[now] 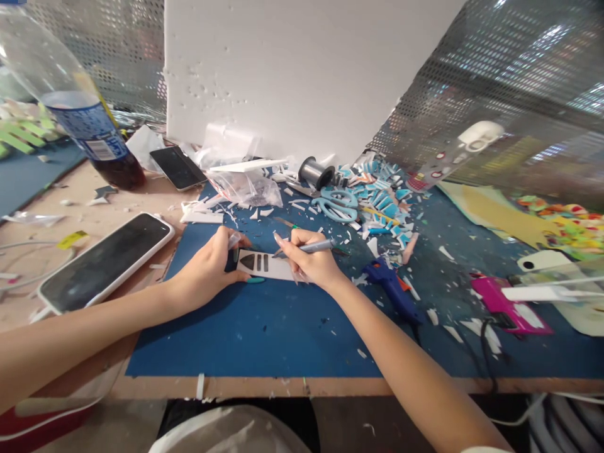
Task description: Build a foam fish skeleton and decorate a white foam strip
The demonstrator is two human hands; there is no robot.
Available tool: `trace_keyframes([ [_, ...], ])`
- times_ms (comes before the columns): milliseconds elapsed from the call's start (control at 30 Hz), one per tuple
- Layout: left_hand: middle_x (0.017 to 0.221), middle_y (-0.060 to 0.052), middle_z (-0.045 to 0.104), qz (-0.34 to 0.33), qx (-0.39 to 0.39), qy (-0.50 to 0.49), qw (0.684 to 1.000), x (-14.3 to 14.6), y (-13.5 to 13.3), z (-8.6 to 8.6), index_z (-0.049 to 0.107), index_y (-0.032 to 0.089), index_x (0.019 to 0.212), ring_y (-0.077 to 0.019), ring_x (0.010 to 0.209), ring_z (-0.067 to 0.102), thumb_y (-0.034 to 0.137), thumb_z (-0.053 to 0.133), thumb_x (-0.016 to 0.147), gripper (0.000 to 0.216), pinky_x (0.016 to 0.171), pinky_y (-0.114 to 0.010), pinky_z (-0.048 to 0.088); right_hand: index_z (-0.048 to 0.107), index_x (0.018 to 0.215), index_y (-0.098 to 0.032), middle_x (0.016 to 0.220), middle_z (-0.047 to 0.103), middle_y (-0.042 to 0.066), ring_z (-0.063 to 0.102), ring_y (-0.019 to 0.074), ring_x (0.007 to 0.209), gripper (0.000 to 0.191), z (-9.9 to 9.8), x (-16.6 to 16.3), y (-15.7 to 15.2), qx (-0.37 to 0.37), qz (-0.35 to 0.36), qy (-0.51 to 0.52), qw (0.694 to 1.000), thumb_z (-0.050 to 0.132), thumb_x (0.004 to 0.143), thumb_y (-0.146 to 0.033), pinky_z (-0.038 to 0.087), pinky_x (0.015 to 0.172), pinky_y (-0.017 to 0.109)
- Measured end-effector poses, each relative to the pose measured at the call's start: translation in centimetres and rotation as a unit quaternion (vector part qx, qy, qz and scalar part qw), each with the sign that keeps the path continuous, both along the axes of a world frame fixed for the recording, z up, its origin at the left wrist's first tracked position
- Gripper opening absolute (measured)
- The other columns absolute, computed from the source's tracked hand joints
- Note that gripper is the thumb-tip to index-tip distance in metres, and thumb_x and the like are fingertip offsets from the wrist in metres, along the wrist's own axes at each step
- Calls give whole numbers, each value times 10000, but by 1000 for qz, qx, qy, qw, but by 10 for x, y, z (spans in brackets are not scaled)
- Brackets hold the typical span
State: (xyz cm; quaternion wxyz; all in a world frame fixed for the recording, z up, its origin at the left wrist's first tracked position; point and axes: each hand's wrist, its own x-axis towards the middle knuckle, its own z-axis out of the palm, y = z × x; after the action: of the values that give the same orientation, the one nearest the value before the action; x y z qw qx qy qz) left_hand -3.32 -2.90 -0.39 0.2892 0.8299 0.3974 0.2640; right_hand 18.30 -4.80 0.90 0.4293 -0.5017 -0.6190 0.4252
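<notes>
A small white card piece point(268, 265) with dark cut-out slots lies on the blue cutting mat point(264, 333). My left hand point(207, 270) rests on its left end, fingers curled and pressing it down. My right hand point(309, 259) is closed round a slim grey craft knife point(315, 246), its tip pointing left onto the card's upper edge. Both forearms reach in from the bottom of the view.
A white phone point(106, 261) lies left of the mat, a second phone point(178, 167) and a dark-drink bottle point(89, 126) behind it. Blue scissors point(336, 204), a wire spool point(315, 172), paper scraps, a blue glue gun point(394, 289) and a pink tool point(507, 308) crowd the right. A white foam board point(292, 69) stands at the back.
</notes>
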Motion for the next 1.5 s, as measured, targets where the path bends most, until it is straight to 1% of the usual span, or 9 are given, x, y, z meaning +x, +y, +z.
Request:
trace_keyframes([
  [200,1004,-58,589,10,27,-9,1000,-1,1,-5,342,217,932,-211,942,585,240,681,708,407,810,-362,514,353,498,-210,351,453,-67,445,67,295,477,-1,1,1,-5,12,-11,1000,605,833,-437,334,350,199],
  [400,1016,-71,578,6,39,2,999,-1,1,-3,346,210,911,-219,939,565,262,684,731,387,805,-378,500,365,503,-208,357,453,-69,455,68,301,433,0,1,1,11,20,-21,1000,585,842,-363,356,388,205],
  [567,988,-62,579,11,37,5,999,0,1,0,341,213,899,-217,925,574,271,690,732,391,796,-373,504,342,490,-210,342,407,-79,435,65,303,431,-1,3,1,7,33,-45,998,572,831,-339,306,372,199],
  [767,988,-57,579,8,39,9,999,0,1,0,342,217,905,-219,929,581,293,674,747,375,797,-377,511,340,484,-210,346,395,-79,426,66,329,427,0,5,0,5,55,-53,997,570,825,-322,337,407,208],
  [967,990,-71,581,3,43,-3,999,-1,2,-4,348,212,914,-228,933,577,279,689,734,391,789,-377,505,332,474,-211,346,396,-76,399,60,327,433,1,5,-1,-3,77,-40,996,579,817,-302,311,389,202],
  [1033,987,-68,580,2,46,-7,999,-1,2,-5,348,213,914,-228,932,577,277,694,732,395,788,-373,503,338,476,-209,351,407,-74,413,62,326,437,1,4,-2,2,73,-37,997,584,823,-312,314,387,202],
  [1200,996,-69,578,1,47,-2,999,-1,2,-5,346,213,910,-228,945,574,266,687,746,383,798,-367,499,372,496,-207,365,445,-69,432,62,308,439,1,1,-2,13,11,-25,1000,583,844,-373,335,379,207],
  [1367,986,-59,575,2,48,3,999,-1,2,-4,336,217,900,-222,930,576,255,687,740,387,796,-365,500,371,511,-211,371,459,-68,445,66,304,426,1,0,-1,12,16,-14,1000,587,843,-367,344,379,208],
  [1500,981,-53,573,1,52,2,999,-1,2,-3,331,216,897,-216,927,574,245,693,730,400,793,-359,500,372,504,-209,367,461,-67,433,63,296,425,-1,1,0,17,19,-29,999,583,846,-347,333,371,204],
])
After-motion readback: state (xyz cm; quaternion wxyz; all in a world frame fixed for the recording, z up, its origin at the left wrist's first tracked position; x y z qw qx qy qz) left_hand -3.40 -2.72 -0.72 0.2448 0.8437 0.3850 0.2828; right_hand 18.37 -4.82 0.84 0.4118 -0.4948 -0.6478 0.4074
